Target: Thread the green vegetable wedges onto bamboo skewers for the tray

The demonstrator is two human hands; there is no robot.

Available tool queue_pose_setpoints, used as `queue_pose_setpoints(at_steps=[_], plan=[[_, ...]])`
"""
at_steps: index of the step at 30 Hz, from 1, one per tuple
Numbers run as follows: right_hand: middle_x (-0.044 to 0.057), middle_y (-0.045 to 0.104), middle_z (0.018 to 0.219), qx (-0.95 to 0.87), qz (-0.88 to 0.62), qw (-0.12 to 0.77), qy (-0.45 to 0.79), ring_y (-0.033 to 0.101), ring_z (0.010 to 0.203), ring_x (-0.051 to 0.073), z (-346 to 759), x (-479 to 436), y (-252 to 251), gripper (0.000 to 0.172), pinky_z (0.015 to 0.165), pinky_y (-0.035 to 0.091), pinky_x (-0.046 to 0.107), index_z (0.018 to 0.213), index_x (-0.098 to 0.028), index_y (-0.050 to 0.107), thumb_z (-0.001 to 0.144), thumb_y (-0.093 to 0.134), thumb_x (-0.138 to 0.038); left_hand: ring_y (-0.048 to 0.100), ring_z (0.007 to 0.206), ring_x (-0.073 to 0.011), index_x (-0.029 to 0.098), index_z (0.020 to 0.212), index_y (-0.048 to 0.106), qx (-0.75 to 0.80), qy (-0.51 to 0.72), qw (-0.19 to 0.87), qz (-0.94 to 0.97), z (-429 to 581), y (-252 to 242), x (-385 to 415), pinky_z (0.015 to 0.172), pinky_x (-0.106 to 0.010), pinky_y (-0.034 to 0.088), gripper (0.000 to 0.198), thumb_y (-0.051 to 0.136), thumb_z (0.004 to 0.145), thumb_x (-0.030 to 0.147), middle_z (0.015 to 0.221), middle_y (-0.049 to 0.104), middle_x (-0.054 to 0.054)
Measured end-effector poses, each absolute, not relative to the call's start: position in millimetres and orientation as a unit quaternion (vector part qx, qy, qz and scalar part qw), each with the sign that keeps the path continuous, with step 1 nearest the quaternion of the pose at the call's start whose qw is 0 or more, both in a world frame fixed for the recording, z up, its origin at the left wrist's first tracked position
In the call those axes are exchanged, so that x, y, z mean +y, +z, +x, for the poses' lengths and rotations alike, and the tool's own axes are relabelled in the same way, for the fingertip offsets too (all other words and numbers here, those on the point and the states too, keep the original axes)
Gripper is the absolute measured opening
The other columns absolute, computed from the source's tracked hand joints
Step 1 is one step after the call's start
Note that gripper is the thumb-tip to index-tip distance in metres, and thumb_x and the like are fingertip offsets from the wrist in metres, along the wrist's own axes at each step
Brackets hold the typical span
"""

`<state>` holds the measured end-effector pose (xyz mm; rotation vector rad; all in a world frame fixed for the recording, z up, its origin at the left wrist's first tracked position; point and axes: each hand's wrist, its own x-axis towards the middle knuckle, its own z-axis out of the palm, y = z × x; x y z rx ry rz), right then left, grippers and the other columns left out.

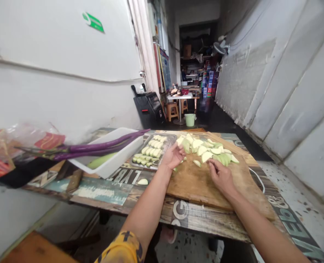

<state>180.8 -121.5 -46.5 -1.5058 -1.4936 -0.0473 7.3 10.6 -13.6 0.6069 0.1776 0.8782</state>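
A heap of pale half-round vegetable slices with green skin (201,147) lies at the far side of the wooden cutting board (197,186). My left hand (174,156) is over the board's left edge, fingers curled and palm partly up, beside the heap. Whatever is in those fingers, I cannot make out. My right hand (221,176) is above the middle of the board with thumb and fingers pinched together. Its fingertips are close to a slice at the near edge of the heap; what they pinch is too small to name. Left of the board, a clear plastic tray (136,164) contains rows of slices.
Long purple eggplants (96,147) rest across a white bin (111,170) with a green vegetable (101,160) inside. One loose slice (142,181) lies on the patterned table (107,193). Plastic bags (22,146) are at the far left. Beyond stand a black case (149,109) and a green bucket (189,119).
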Motion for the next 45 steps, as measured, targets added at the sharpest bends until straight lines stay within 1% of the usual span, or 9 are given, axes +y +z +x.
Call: queue_pose_setpoints(at_steps=[5,9,12,15,24,34,37,41,45], plan=[[0.006,0.071,0.088,-0.659,-0.612,0.435,-0.032,0.065,0.074,0.02,178.5,-123.6,-47.5,0.022,0.067,0.05,0.031,0.095,-0.02,0.063,0.085,0.045,-0.028,0.036,0.046,-0.0065,0.015,0.07,0.048,0.064,0.423,0.872,0.239,1.2,-11.7,14.9,0.048,-0.021,0.034,0.029,0.04,0.089,0.035,0.057,0.038,0.003],[0.006,0.071,0.084,-0.679,-0.612,0.403,-0.049,0.065,0.066,0.02,175.3,-125.4,-47.4,0.023,0.061,0.049,0.031,0.094,-0.019,0.064,0.084,0.046,-0.03,0.03,0.041,-0.0053,0.015,0.067,0.046,0.067,0.436,0.874,0.203,-3.4,-11.4,17.6,0.044,-0.02,0.031,0.033,0.042,0.089,0.04,0.052,0.03,0.005],[0.006,0.071,0.083,-0.678,-0.613,0.402,-0.051,0.064,0.063,0.019,173.9,-126.3,-47.3,0.023,0.059,0.049,0.031,0.093,-0.019,0.064,0.084,0.046,-0.03,0.029,0.04,-0.0049,0.016,0.061,0.041,0.073,0.446,0.873,0.183,-5.5,-12.3,19.1,0.043,-0.02,0.03,0.039,0.045,0.087,0.044,0.051,0.031,0.005],[0.007,0.071,0.085,-0.677,-0.614,0.403,-0.048,0.065,0.067,0.02,173.2,-126.8,-47.2,0.023,0.063,0.05,0.032,0.093,-0.019,0.064,0.084,0.046,-0.03,0.029,0.04,-0.0048,0.016,0.058,0.037,0.055,0.447,0.874,0.182,-6.1,-14.1,20.6,0.043,-0.02,0.031,0.042,0.046,0.085,0.047,0.051,0.031,0.005],[0.008,0.071,0.088,-0.673,-0.624,0.397,-0.008,0.065,0.073,0.022,171.2,-127.5,-46.2,0.026,0.065,0.051,0.034,0.094,-0.019,0.065,0.084,0.045,-0.033,0.026,0.039,-0.0042,0.016,0.057,0.035,0.08,0.45,0.873,0.169,-4.2,-17.9,22.9,0.04,-0.019,0.028,0.042,0.046,0.086,0.045,0.049,0.027,0.006],[0.007,0.071,0.084,-0.662,-0.62,0.421,0.002,0.065,0.07,0.021,169.0,-129.2,-42.4,0.025,0.063,0.05,0.032,0.091,-0.018,0.066,0.083,0.046,-0.031,0.037,0.044,-0.0055,0.014,0.071,0.05,0.089,0.483,0.851,0.188,-1.0,-21.8,25.3,0.045,-0.019,0.036,0.033,0.041,0.089,0.04,0.057,0.045,0.003],[0.007,0.071,0.086,-0.656,-0.614,0.438,0.011,0.066,0.075,0.021,168.3,-128.7,-43.5,0.024,0.067,0.051,0.033,0.091,-0.019,0.067,0.083,0.048,-0.031,0.04,0.045,-0.0054,0.014,0.074,0.053,0.103,0.481,0.85,0.192,0.6,-21.4,24.1,0.046,-0.019,0.037,0.031,0.044,0.088,0.04,0.058,0.047,0.002],[0.007,0.071,0.092,-0.634,-0.621,0.46,0.015,0.066,0.081,0.021,169.7,-127.3,-46.6,0.025,0.074,0.051,0.035,0.092,-0.019,0.068,0.082,0.05,-0.032,0.049,0.051,-0.0063,0.013,0.076,0.056,0.152,0.498,0.835,0.18,2.6,-20.7,23.5,0.049,-0.018,0.041,0.029,0.051,0.085,0.04,0.064,0.056,-0.001],[0.008,0.071,0.091,-0.616,-0.637,0.463,0.037,0.066,0.08,0.022,170.3,-127.2,-46.2,0.028,0.073,0.052,0.034,0.092,-0.016,0.069,0.082,0.05,-0.034,0.055,0.056,-0.0084,0.011,0.081,0.059,0.177,0.51,0.823,0.174,3.7,-22.0,23.4,0.052,-0.02,0.046,0.026,0.052,0.085,0.035,0.069,0.062,-0.004]])
